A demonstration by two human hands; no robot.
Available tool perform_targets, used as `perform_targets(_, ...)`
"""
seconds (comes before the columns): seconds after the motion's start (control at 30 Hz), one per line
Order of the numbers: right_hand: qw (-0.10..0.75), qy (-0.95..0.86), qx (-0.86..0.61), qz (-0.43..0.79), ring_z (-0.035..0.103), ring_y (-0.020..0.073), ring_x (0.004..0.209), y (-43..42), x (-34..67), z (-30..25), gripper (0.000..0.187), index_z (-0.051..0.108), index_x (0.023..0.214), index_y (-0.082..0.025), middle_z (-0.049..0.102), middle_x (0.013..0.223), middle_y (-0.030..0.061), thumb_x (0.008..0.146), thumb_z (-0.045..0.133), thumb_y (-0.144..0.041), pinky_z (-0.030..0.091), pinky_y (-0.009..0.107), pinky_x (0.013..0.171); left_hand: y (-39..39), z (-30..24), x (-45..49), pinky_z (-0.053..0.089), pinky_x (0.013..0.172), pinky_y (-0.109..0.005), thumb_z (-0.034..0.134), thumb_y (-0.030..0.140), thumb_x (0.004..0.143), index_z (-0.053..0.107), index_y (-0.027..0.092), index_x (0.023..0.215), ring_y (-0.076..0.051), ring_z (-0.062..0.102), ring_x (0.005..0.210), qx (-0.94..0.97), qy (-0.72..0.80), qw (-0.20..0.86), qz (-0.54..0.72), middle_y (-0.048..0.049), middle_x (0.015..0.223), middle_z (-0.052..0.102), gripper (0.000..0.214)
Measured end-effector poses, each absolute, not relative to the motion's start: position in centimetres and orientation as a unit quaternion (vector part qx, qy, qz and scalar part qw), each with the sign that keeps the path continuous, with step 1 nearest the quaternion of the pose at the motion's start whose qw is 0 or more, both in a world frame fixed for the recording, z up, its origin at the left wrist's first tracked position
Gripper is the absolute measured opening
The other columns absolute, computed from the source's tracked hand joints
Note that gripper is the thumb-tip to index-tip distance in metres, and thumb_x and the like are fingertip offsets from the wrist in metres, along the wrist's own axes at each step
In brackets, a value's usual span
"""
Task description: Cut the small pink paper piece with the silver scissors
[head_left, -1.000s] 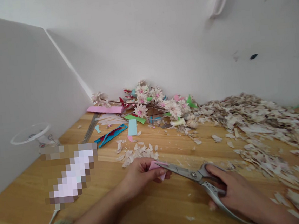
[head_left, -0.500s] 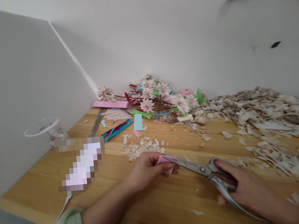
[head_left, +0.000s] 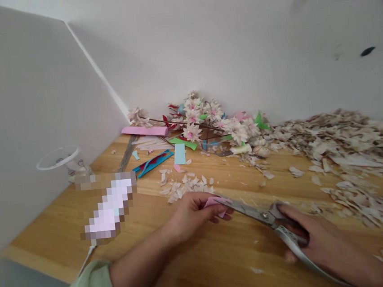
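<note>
- Pinching pink paper [head_left: 211,202] above the table [head_left: 223,266]: our left hand [head_left: 194,212].
- Gripping scissors [head_left: 265,216], fingers around handles, blades at that paper: our right hand [head_left: 318,235].
- Lying beyond: pale flakes [head_left: 187,188] (small heap).

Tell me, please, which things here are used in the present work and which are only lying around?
In use:
- scissors, in the right hand
- pink piece, in the left hand

Probably just lying about:
- flower branches
- pale scraps
- clear cup
</note>
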State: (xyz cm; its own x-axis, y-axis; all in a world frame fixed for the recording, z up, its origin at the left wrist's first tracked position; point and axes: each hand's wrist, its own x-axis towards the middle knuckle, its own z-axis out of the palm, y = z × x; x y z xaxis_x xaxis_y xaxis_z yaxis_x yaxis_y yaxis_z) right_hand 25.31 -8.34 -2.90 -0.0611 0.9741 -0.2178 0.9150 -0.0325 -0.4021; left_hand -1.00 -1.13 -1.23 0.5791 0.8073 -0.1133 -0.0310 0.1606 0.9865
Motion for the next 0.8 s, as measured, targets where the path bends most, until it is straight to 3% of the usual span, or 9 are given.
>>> perform_targets(0.13, 0.07, -0.694, -0.675, 0.241, 0.057, 0.0336, 0.107, -8.57, 25.66, -3.24, 0.062, 0.05, 0.115, -0.021, 0.063, 0.117, 0.0107, 0.057, 0.068, -0.033, 0.048, 0.035, 0.081, -1.2, -1.44, -0.99, 0.049, 0.063, -0.022, 0.066, 0.024, 0.069, 0.072, 0.018, 0.085, -0.015, 0.068, 0.071, 0.564, 0.344, 0.679, 0.32, -0.0044, 0.075, 0.074, 0.018)
perform_targets(0.3, 0.073, -0.703, -0.667, 0.237, 0.054, 0.0338, 0.111, -8.73, 25.33, -3.07, 0.063, 0.048, 0.117, -0.019, 0.058, 0.123, 0.013, 0.058, 0.067, -0.03, 0.046, 0.037, 0.085, -1.29, -1.43, -0.99, 0.049, 0.06, -0.021, 0.065, 0.019, 0.068, 0.073, 0.019, 0.082, -0.014, 0.068, 0.07, 0.548, 0.346, 0.689, 0.324, -0.003, 0.074, 0.074, 0.016)
perform_targets(0.47, 0.073, -0.716, -0.652, 0.239, 0.058, 0.0334, 0.103, -8.86, 24.76, -2.44, 0.053, 0.051, 0.112, -0.019, 0.063, 0.114, 0.0132, 0.062, 0.064, -0.033, 0.047, 0.037, 0.08, -1.2, -1.1, -0.85, 0.049, 0.057, -0.02, 0.068, 0.02, 0.064, 0.073, 0.018, 0.076, -0.014, 0.068, 0.066, 0.526, 0.356, 0.7, 0.326, -0.0016, 0.069, 0.073, 0.013)
perform_targets(0.7, 0.081, -0.711, -0.658, 0.232, 0.06, 0.0331, 0.098, -8.83, 25.03, -2.8, 0.063, 0.051, 0.118, -0.019, 0.065, 0.11, 0.0133, 0.059, 0.068, -0.036, 0.048, 0.036, 0.076, -1.16, -1.5, -0.93, 0.049, 0.057, -0.019, 0.069, 0.024, 0.066, 0.072, 0.019, 0.079, -0.013, 0.068, 0.068, 0.53, 0.344, 0.706, 0.32, -0.0004, 0.068, 0.072, 0.015)
perform_targets(0.8, 0.1, -0.717, -0.652, 0.227, 0.063, 0.0311, 0.092, -8.86, 25.12, -2.94, 0.058, 0.055, 0.113, -0.022, 0.068, 0.105, 0.0103, 0.058, 0.069, -0.035, 0.048, 0.033, 0.071, -1.11, -1.47, -1.02, 0.049, 0.056, -0.019, 0.069, 0.025, 0.067, 0.072, 0.019, 0.079, -0.013, 0.068, 0.068, 0.534, 0.343, 0.704, 0.318, -0.0002, 0.068, 0.071, 0.014)
